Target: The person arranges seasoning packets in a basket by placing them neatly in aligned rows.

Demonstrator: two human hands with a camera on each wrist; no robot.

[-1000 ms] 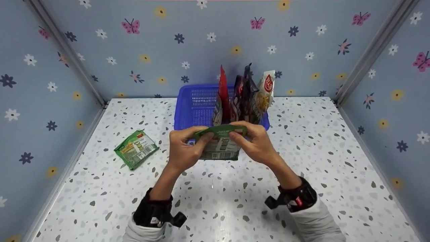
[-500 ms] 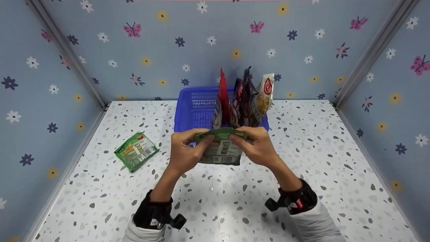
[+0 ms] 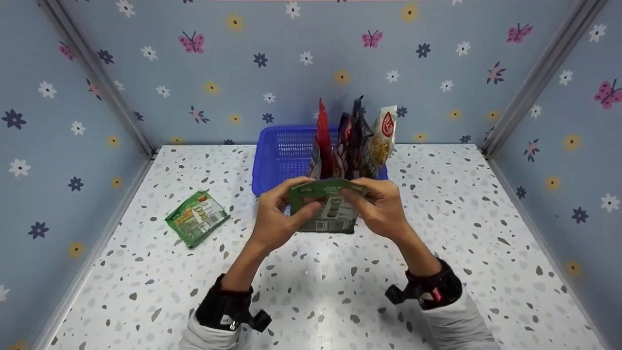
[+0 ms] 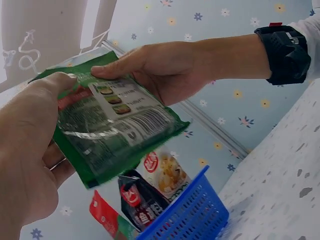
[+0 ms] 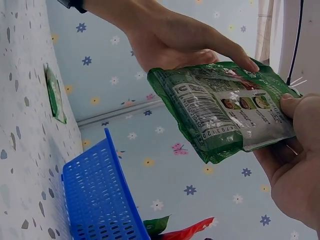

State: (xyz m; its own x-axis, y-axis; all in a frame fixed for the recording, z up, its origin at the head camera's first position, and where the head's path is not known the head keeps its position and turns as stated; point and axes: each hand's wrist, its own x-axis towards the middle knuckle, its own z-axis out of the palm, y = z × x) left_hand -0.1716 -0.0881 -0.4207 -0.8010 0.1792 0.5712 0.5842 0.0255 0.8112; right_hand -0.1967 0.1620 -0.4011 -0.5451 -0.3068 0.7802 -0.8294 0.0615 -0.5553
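A blue plastic basket with slotted walls (image 3: 262,160) stands on a white tabletop flecked with grey (image 3: 311,311), near a pale blue wall printed with flowers and butterflies (image 3: 301,78). Just in front of the basket, from the wearer's side, a person's two bare hands hold a flat green plastic packet (image 3: 335,209) in the air, where it hides part of the basket's near rim. The left hand (image 3: 278,216) grips the packet's left side, thumb laid on the printed face; the right hand (image 3: 381,206) pinches its upper right part, thumb likewise on the face and fingers behind. That face (the side turned toward the wearer) carries a row of small pictures and a barcode close to one edge. In the right half of the basket several packets stand on end: a slim red one (image 3: 323,141), a dark glossy one (image 3: 358,146) and, farthest right, a pale one with a red emblem and a food picture (image 3: 381,141). To the left of the basket and somewhat nearer the wearer, a second green packet (image 3: 198,218) lies flat on the tabletop, set at an angle, its barcode showing.
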